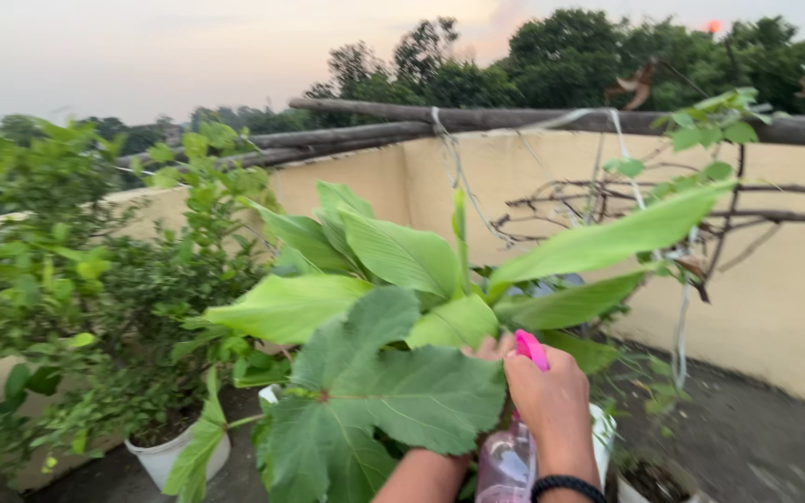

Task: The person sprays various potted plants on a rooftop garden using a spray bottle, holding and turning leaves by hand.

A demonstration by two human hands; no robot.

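Note:
My right hand (550,396), with a black band at the wrist, is shut on the neck of a clear pinkish spray bottle (507,463). Its pink trigger head (531,348) pokes out above my fingers and points at a large-leaved green plant (393,307) right in front of me. My left forearm (424,477) rises from the bottom edge and passes behind a broad lobed leaf (393,396). Only some fingertips (488,349) show at that leaf's upper edge, beside the trigger head. The rest of the left hand is hidden.
A bushy small-leaved shrub (95,307) stands at the left in a white pot (174,454). A cream parapet wall (794,307) runs behind, topped by wooden poles (514,117) with strings and dry twigs. A small soil-filled pot (649,480) sits on the dark floor at lower right.

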